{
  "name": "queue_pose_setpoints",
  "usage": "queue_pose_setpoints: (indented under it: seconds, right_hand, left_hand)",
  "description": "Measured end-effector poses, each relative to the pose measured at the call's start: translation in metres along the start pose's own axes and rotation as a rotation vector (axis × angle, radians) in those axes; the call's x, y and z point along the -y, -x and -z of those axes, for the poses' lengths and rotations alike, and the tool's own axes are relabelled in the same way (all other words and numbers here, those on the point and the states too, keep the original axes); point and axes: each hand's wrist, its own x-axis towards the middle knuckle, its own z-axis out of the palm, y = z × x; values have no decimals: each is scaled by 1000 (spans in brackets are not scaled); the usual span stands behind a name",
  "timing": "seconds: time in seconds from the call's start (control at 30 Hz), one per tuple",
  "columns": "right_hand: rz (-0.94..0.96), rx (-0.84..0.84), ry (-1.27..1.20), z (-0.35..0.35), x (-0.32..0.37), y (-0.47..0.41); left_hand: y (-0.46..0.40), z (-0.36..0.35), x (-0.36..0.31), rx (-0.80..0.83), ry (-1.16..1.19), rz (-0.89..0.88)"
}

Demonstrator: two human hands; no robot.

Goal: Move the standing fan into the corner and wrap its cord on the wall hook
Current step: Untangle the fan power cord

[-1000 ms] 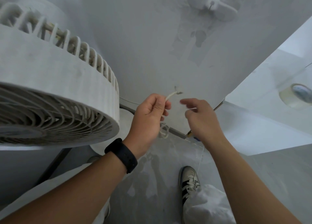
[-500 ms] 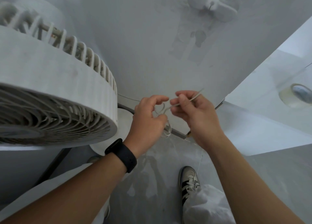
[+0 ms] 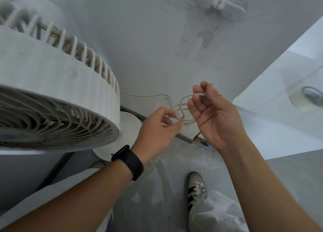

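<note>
The white standing fan (image 3: 52, 95) fills the left of the view, its round base (image 3: 125, 126) on the floor by the wall. Its thin white cord (image 3: 181, 109) runs from behind the fan head and hangs in a few loose loops between my hands. My right hand (image 3: 211, 116) is turned palm toward me and pinches the cord's end between thumb and fingertips. My left hand (image 3: 157, 132) holds the loops lower down with curled fingers. The white wall hook (image 3: 218, 6) sits high on the wall, well above both hands.
A white ledge (image 3: 279, 84) juts in at the right with a roll of clear tape (image 3: 305, 98) on it. A grey skirting strip (image 3: 181, 137) runs along the wall's foot. My shoe (image 3: 195, 186) stands on the grey floor below.
My hands have drawn apart. The right hand turned palm up and lifted the cord's end, and loose loops of cord now hang between the two hands.
</note>
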Motion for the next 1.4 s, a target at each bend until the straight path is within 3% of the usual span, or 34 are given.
queue_pose_setpoints:
  seconds: [0.1,0.23,0.4,0.8,0.9,1.03,1.13,1.2,1.4]
  right_hand:
    - [0,-18,12,0,0,1]
    - [-2,-22,25,-1,-1,1]
    - [-13,-27,18,-3,-4,2]
    - [-140,-91,-76,-4,-3,0]
    - [-178,-229,147,3,-5,-3]
    - [-218,-429,877,17,-3,-3]
    - [-168,-468,1214,25,-3,-2]
    - [-89,-411,1326,26,-6,-3]
    - [140,-34,1342,17,-19,-2]
  left_hand:
    - [0,-1,0,-96,-96,55]
    - [0,0,1,91,-72,209]
    - [-2,0,3,137,13,251]
    - [-9,-5,-1,124,588,449]
    - [-9,-4,-1,46,606,401]
    - [-11,-2,-2,-45,665,313]
    - [-12,1,-6,-50,746,277]
    - [-11,2,-10,-9,783,242]
    - [-8,1,-12,54,774,139]
